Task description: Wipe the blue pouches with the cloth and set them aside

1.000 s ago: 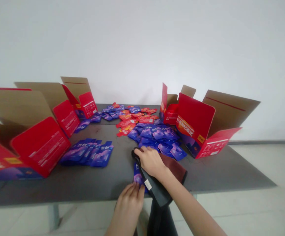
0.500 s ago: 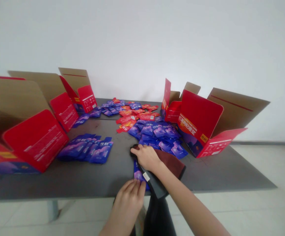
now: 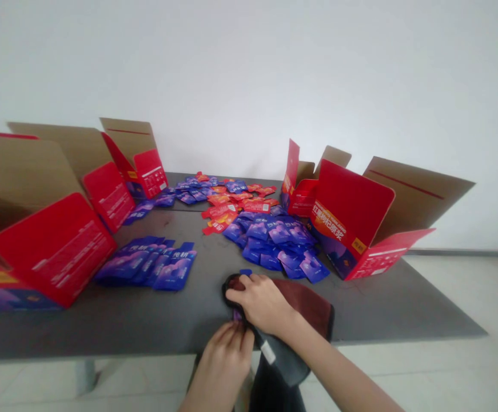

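Observation:
My right hand (image 3: 262, 300) is closed on the black-edged brown cloth (image 3: 309, 303), which lies over the table's front edge and hangs down a little. Under the cloth is a blue-purple pouch, mostly covered; its blue top (image 3: 246, 272) sticks out beyond my fingers. My left hand (image 3: 229, 346) pinches the pouch's near end at the table edge, its fingertips beside the cloth's black border. Left of my hands, several blue pouches (image 3: 174, 267) lie in an overlapping row. Ahead to the right is a loose heap of blue pouches (image 3: 274, 234).
Open red cartons stand on the left (image 3: 55, 249) and right (image 3: 351, 217) of the grey table (image 3: 146, 329). Red pouches (image 3: 220, 214) and more blue pouches (image 3: 197, 189) lie farther back. A pale wall (image 3: 231, 74) rises behind the table.
My right hand has drawn the cloth toward me, away from the blue heap and along the pouch. My left hand stays at the pouch's near end.

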The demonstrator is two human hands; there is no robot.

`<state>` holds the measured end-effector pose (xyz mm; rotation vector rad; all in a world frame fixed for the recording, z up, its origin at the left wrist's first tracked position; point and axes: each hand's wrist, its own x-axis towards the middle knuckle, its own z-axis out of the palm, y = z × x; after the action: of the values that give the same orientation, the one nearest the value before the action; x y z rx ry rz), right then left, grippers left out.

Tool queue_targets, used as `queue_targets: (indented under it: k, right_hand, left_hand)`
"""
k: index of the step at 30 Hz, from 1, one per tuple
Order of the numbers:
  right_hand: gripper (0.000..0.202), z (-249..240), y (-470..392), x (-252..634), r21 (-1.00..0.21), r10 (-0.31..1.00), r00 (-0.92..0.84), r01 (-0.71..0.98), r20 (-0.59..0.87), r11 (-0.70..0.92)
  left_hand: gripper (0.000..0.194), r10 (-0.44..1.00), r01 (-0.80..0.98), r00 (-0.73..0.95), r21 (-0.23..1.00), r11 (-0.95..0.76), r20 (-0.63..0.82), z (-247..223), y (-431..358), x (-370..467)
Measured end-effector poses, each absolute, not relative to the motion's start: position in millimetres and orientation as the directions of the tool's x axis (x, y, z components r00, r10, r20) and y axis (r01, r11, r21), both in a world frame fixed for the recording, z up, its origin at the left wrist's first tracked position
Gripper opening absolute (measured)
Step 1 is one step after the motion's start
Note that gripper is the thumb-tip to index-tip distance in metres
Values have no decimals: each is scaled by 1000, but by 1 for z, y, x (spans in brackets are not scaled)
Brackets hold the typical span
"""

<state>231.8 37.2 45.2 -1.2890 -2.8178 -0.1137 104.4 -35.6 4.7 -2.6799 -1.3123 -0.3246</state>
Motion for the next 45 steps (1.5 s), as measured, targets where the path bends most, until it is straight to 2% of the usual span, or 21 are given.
queue_targets:
  k: [5,11,16,20,22,25,27,30,32,33,35,37,39,42,45]
  right_hand:
    - [31,51,78,221,94,832,-551,834,70,544]
    - [27,66,42,231,72,783,-585,808,209,584]
    - [19,49,29,241,55,751,-652,757,98,651]
    - [25,42,61,232,54,800,-593,805,85,591]
    - [28,43,75,227,57,833,-547,837,86,544]
    - [30,52,77,227,37,858,-495,868,136,495]
    - [31,61,68,236,-66,862,-411,892,297,448]
    - [31,80,48,256,-314,776,-169,847,607,430]
    - [29,92,38,269,-408,694,-34,789,719,461]
    - [28,96,34,274,-429,663,9,770,748,473]
    - [26,100,29,281,-442,641,34,752,767,489]
    - [26,98,26,282,-442,666,5,751,746,490]
    - [28,93,23,279,-442,714,-50,755,699,485]
    - [30,86,18,270,-421,767,-144,766,625,486]
    - [29,82,15,257,-340,788,-312,773,532,535]
  left_hand:
    - [42,764,789,593,4,-614,256,6,-34,104]
    - [37,815,815,546,104,-571,192,10,-34,105]
    - [34,795,807,563,57,-588,225,6,-35,105]
    - [38,750,780,587,36,-625,306,8,-34,104]
    - [36,735,763,587,72,-642,340,11,-31,103]
    - [30,761,732,493,271,-625,421,14,-25,98]
    - [22,837,694,291,500,-518,462,14,-19,92]
    - [22,937,439,-122,864,-246,328,10,-13,83]
    - [31,940,243,-276,961,-134,201,5,-13,79]
    - [34,936,232,-304,967,-107,177,3,-14,77]
    - [36,921,435,-305,896,-92,242,-2,-20,76]
    - [37,888,723,-230,680,-118,399,-4,-25,74]
    - [41,835,888,-120,434,-152,537,-4,-28,72]
    - [42,813,958,79,182,-222,577,2,-24,67]
    - [23,811,913,345,31,-406,473,9,-17,64]
